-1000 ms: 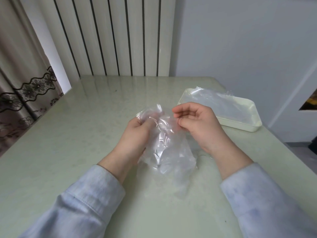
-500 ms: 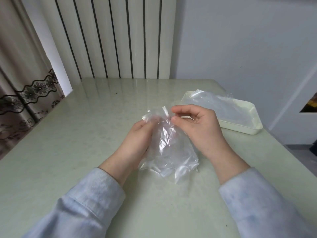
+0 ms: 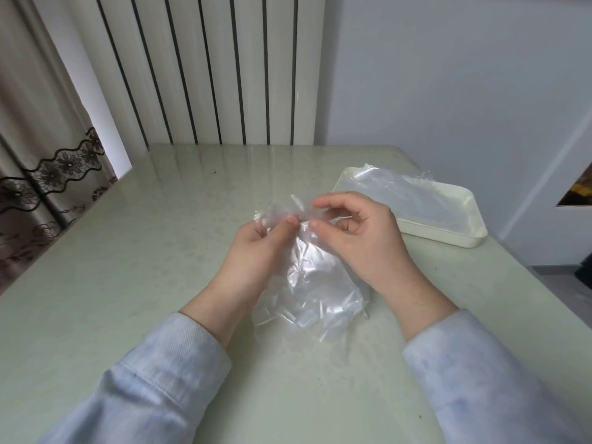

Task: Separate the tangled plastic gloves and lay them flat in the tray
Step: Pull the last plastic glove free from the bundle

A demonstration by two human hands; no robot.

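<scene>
Above pale tabletop [image 3: 160,251]: left hand [image 3: 256,248], right hand [image 3: 355,238], fingertips [image 3: 291,220] pinching top of crumpled clear plastic gloves [image 3: 317,283]. Risk: thin film could tear under a sharp tug.

Pale green table [image 3: 144,267]; cream tray [image 3: 448,237] near far right edge.

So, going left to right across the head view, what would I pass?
Patterned curtain → left hand → right hand → cream tray. The tangled gloves overlap both hands, so they are left out.
</scene>
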